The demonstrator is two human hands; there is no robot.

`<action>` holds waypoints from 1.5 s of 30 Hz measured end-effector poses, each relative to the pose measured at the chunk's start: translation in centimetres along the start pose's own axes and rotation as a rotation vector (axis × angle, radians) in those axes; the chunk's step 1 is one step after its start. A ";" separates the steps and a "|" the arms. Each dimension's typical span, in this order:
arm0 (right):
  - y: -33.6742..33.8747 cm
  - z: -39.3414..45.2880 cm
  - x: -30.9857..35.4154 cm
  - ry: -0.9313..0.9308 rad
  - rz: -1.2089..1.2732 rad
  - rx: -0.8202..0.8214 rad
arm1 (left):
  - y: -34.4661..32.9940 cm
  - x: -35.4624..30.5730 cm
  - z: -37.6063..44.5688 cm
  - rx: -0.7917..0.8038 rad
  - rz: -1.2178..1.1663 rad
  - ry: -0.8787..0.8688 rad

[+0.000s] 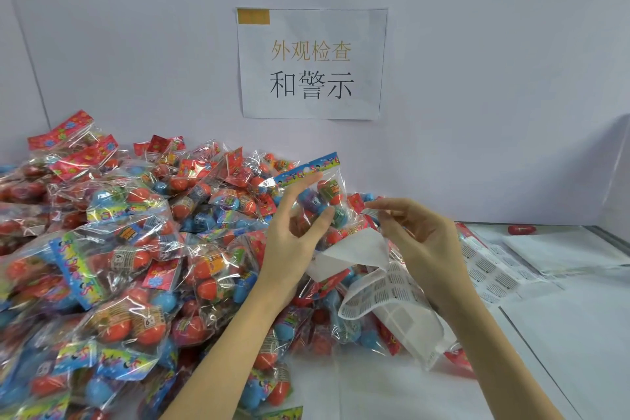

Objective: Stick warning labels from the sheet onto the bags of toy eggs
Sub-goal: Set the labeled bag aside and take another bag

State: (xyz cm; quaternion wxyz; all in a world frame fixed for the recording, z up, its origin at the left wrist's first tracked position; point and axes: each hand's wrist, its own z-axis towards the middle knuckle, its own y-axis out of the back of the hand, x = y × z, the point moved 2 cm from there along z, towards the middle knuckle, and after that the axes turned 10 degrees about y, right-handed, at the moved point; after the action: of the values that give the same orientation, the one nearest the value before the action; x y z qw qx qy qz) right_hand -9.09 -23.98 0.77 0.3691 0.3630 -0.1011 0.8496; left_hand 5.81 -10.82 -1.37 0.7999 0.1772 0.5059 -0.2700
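Label pinched in the right hand, bag held up in the left, the two almost meeting.

The left hand [296,222] grips a bag [318,194] of toy eggs, thumb in front and fingers behind the clear film, with its blue header strip slanting up toward 2 o'clock. The right hand [414,239] pinches a small label [370,212] between thumb and forefinger tip, the other fingers loosely curled; the label sits just beside the bag's right edge, at 9 o'clock from the right fingertips. The sheet [381,286] droops below both hands, seemingly tucked under the left palm. The coming move looks like a short leftward press of the label onto the film, so the right hand is the nearer. More bags lie in a pile [112,249] at 9 o'clock.
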 end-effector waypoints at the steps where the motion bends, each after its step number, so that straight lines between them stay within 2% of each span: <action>1: 0.0 0.0 0.0 -0.002 0.006 -0.003 | 0.0 0.0 0.0 -0.017 0.005 0.006; 3: 0.0 0.0 -0.3 -0.024 0.020 -0.015 | 0.1 0.1 0.1 -0.012 -0.029 0.039; 7: -0.4 -0.3 -1.1 -0.105 0.109 -0.024 | -0.3 0.2 0.0 0.108 -0.115 0.113; 10: -0.7 -0.5 -1.3 -0.102 0.092 0.036 | -0.6 0.2 -0.2 0.186 -0.158 0.148; 14: -1.0 -0.7 -1.6 -0.093 -0.045 0.119 | -0.7 0.1 -0.3 0.227 -0.130 0.125; 19: -1.0 -0.8 -1.7 -0.075 -0.097 0.129 | -0.8 -0.1 -0.4 0.249 -0.060 0.067; 27: -1.2 -0.8 -1.4 -0.067 -0.002 0.125 | -0.8 -0.1 -0.4 0.184 -0.002 0.039; 32: -1.5 -1.0 -1.5 -0.013 -0.077 0.122 | -0.9 -0.1 -0.3 0.085 0.114 -0.071; 45: -1.7 -1.1 -1.9 0.022 -0.134 0.128 | -1.2 0.3 -0.3 0.007 0.291 -0.171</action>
State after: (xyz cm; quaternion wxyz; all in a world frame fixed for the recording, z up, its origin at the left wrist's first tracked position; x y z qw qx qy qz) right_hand -7.65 -23.33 -1.52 0.4021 0.3826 -0.0181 0.8316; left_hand 4.97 -11.65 -1.77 0.8701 0.2276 0.4040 -0.1672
